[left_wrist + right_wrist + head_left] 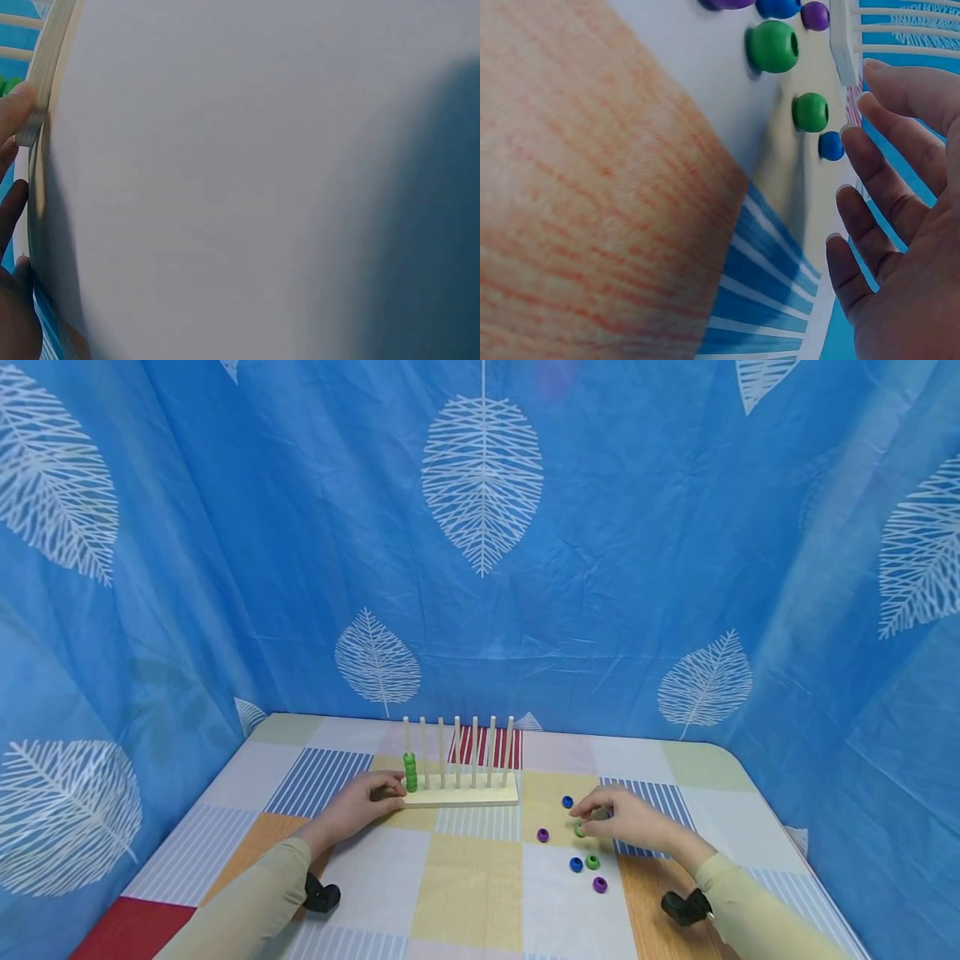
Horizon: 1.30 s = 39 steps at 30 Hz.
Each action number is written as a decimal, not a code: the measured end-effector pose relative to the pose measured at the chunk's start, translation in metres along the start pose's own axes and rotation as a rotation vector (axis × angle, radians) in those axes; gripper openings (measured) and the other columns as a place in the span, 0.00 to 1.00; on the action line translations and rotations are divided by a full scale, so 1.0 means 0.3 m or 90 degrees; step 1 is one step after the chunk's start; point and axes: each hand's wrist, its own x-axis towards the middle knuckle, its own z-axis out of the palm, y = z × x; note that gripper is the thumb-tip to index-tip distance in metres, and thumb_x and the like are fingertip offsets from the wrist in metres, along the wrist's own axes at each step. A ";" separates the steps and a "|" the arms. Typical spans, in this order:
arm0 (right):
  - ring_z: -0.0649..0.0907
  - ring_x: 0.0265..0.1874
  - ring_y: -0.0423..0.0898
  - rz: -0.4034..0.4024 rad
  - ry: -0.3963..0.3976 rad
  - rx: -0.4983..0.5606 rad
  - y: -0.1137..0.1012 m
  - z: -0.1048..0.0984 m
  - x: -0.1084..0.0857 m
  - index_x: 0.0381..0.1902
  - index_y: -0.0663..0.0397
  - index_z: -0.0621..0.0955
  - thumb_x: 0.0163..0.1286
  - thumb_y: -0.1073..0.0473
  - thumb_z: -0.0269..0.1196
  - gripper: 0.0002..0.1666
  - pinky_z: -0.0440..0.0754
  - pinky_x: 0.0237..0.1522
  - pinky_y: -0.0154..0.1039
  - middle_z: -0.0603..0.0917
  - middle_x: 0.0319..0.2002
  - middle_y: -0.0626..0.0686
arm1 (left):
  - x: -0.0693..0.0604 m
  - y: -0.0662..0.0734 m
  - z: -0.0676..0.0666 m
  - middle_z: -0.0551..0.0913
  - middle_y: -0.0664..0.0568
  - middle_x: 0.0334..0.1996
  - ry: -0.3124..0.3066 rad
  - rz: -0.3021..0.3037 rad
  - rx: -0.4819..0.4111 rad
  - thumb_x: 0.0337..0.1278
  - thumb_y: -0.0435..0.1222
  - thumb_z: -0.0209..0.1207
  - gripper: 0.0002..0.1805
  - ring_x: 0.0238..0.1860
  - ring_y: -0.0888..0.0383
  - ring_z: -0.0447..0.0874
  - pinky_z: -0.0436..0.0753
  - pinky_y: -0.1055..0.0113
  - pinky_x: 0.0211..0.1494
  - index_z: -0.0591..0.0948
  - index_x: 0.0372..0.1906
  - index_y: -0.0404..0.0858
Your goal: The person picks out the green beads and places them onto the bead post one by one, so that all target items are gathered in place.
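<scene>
Wooden peg rack point(468, 796), one: pale base with seven upright pegs, standing toward the far side of the table, its long side facing the person.

Green bead stack point(410, 774), one: threaded on the leftmost peg, the lowest bead down at the base.

Left hand point(366, 803): at the rack's left end, thumb and fingers pinching the base beside the stacked peg.

Right hand point(628, 818): to the right of the rack, fingers spread and gently bent, poised over the loose beads; the right wrist view shows its fingertips apart from them.

Loose beads, six, near one another on the cloth: far blue bead point(567, 802); far green bead point(579, 831), partly hidden by the right hand; purple bead point(543, 835), nearest the rack; near blue bead point(576, 865) and near green bead point(592, 862), side by side; second purple bead point(600, 885), closest to the person.

Patchwork tablecloth point(472, 885), checked and striped. Blue curtain point(615, 568), printed with white leaves, behind.
</scene>
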 end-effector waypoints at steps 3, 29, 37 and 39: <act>0.79 0.46 0.50 0.000 -0.003 0.007 0.012 0.002 -0.005 0.49 0.49 0.88 0.68 0.55 0.70 0.12 0.80 0.41 0.40 0.86 0.45 0.47 | 0.000 0.002 -0.001 0.78 0.46 0.67 -0.001 -0.003 -0.001 0.62 0.39 0.71 0.05 0.71 0.40 0.68 0.62 0.38 0.75 0.87 0.39 0.51; 0.80 0.44 0.46 -0.021 -0.022 0.028 0.079 0.003 0.010 0.45 0.46 0.89 0.66 0.55 0.73 0.10 0.79 0.43 0.37 0.86 0.44 0.46 | 0.001 -0.005 -0.001 0.78 0.47 0.67 0.000 0.001 0.000 0.64 0.40 0.69 0.04 0.72 0.40 0.68 0.62 0.39 0.75 0.86 0.40 0.54; 0.79 0.45 0.49 -0.023 -0.025 0.052 0.076 0.007 0.010 0.46 0.47 0.89 0.67 0.56 0.72 0.10 0.78 0.42 0.37 0.85 0.45 0.47 | -0.003 -0.005 -0.001 0.78 0.46 0.66 0.005 0.012 -0.003 0.65 0.40 0.69 0.03 0.71 0.39 0.68 0.62 0.38 0.74 0.86 0.40 0.52; 0.79 0.45 0.49 -0.024 -0.024 0.055 0.079 0.009 0.011 0.46 0.46 0.89 0.67 0.56 0.72 0.10 0.78 0.42 0.37 0.85 0.45 0.47 | -0.004 -0.005 -0.001 0.78 0.46 0.66 0.005 0.013 -0.004 0.64 0.40 0.69 0.03 0.71 0.39 0.68 0.62 0.38 0.74 0.86 0.40 0.51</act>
